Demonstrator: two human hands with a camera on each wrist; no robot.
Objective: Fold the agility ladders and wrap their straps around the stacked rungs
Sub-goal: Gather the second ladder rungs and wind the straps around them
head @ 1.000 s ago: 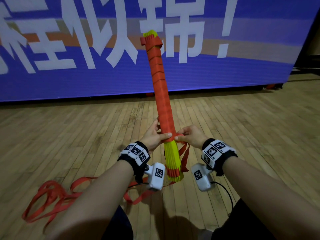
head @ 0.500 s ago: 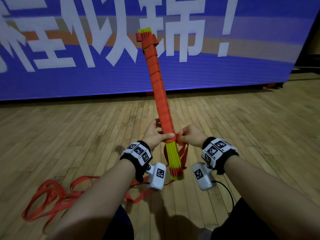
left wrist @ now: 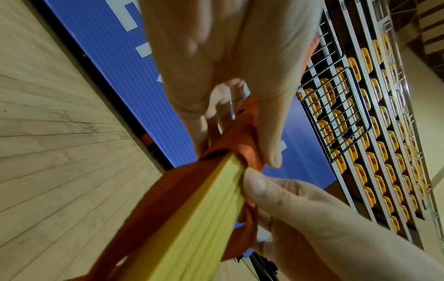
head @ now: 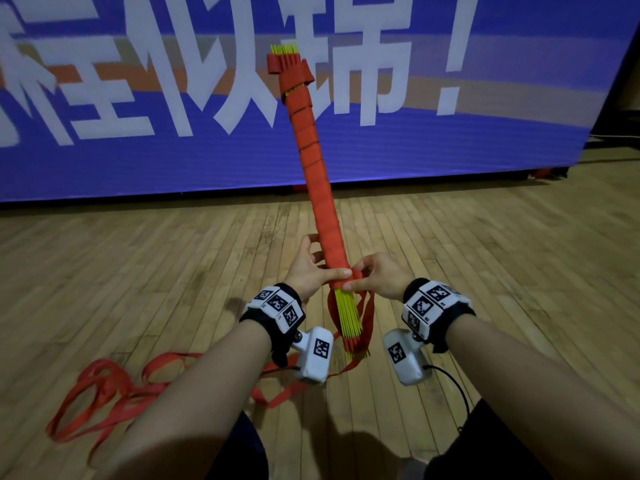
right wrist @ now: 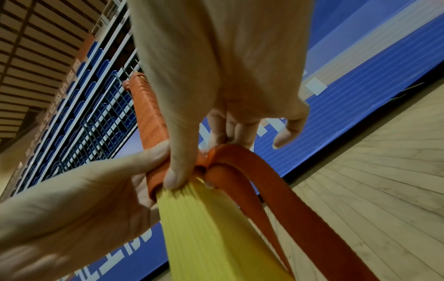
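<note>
Left hand [head: 306, 268] grips the stacked rungs [head: 348, 318], held tilted above the wooden floor [head: 138, 271]; right hand [head: 379, 278] pinches the orange strap [head: 320, 188]. Slack strap [head: 104, 389] lies left. Blue banner [head: 381, 150] behind, white writing illegible.

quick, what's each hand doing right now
Left hand: closed around the rung bundle, thumb pressing the last strap wrap.
Right hand: pinching the orange strap against the bundle at the wrap's edge.
</note>
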